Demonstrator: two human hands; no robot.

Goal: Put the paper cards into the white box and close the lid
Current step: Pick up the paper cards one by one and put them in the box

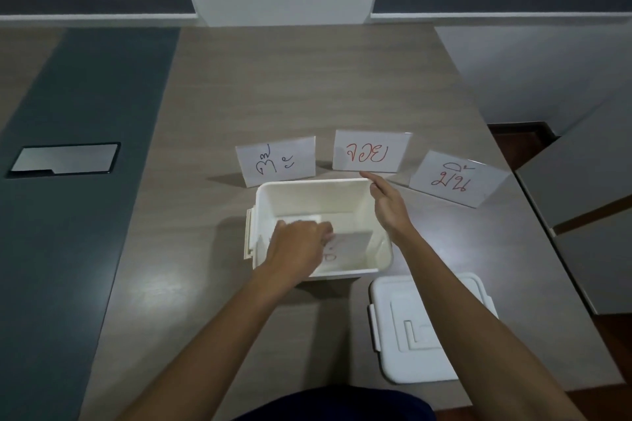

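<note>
An open white box (383, 249) stands on the table in front of me. My left hand (297, 243) reaches down inside it and holds a paper card (349, 246) near the bottom. Another card lies flat on the box floor (301, 218). My right hand (388, 202) hovers over the box's far right corner, fingers apart, pointing toward the middle folded card with red writing (371, 151). Two more folded cards stand behind the box: a left one with dark writing (277, 164) and a right one with red writing (456, 179). The white lid (427, 328) lies to the right, partly under my right forearm.
The wooden table (307, 85) runs to an edge on the right. A dark strip with a metal cable hatch (65, 159) lies at the left. A grey panel (581, 181) stands beyond the right table edge.
</note>
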